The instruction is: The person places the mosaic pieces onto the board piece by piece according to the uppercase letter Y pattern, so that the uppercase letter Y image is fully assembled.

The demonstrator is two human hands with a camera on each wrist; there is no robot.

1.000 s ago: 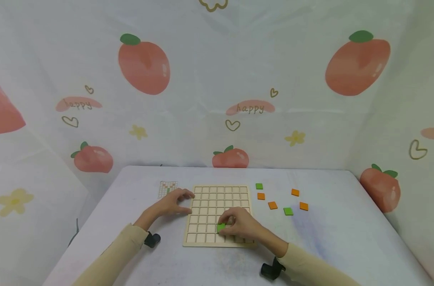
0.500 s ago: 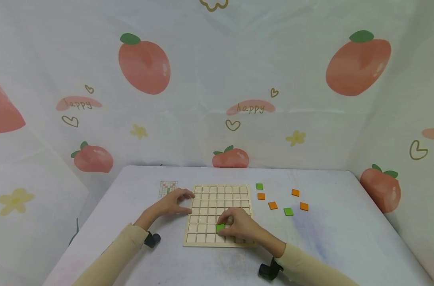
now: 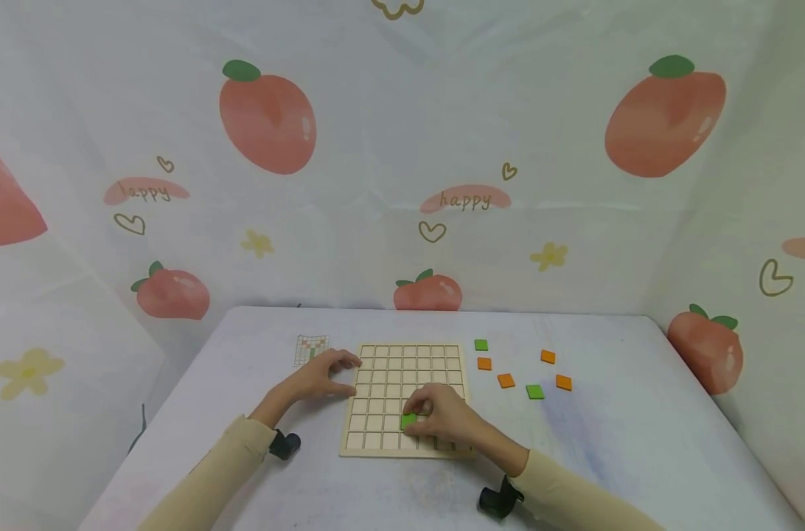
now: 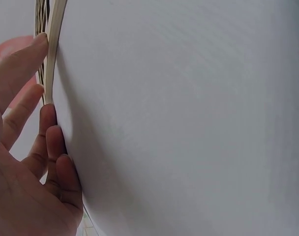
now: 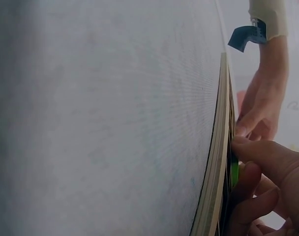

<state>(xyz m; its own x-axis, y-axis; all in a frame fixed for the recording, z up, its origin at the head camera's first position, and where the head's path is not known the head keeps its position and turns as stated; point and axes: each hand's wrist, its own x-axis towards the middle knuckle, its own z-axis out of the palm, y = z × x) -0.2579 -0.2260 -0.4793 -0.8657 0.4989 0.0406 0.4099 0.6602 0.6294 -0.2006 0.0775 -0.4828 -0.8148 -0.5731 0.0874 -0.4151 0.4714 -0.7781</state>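
Note:
A wooden grid board (image 3: 380, 405) with square cells lies flat on the table. My right hand (image 3: 447, 414) pinches a small green square tile (image 3: 408, 422) between thumb and fingers, at a cell in the board's lower middle. In the right wrist view the green tile (image 5: 234, 173) shows as a thin strip beside the fingers, close to the board. My left hand (image 3: 319, 375) touches the board's left edge with thumb and fingertips. The left wrist view shows that hand (image 4: 34, 179) with fingers spread along the wooden rim (image 4: 52, 54).
Right of the board lie loose tiles: a green tile (image 3: 481, 345), another green tile (image 3: 535, 392), and several orange ones, such as the orange tile (image 3: 506, 380). A printed grid card (image 3: 311, 349) with coloured squares lies beyond my left hand. Patterned cloth (image 3: 363, 184) surrounds the white table (image 3: 641, 428).
My right hand has shifted very slightly left with the green tile, which sits squarer over its cell. My left hand stays at the board's edge.

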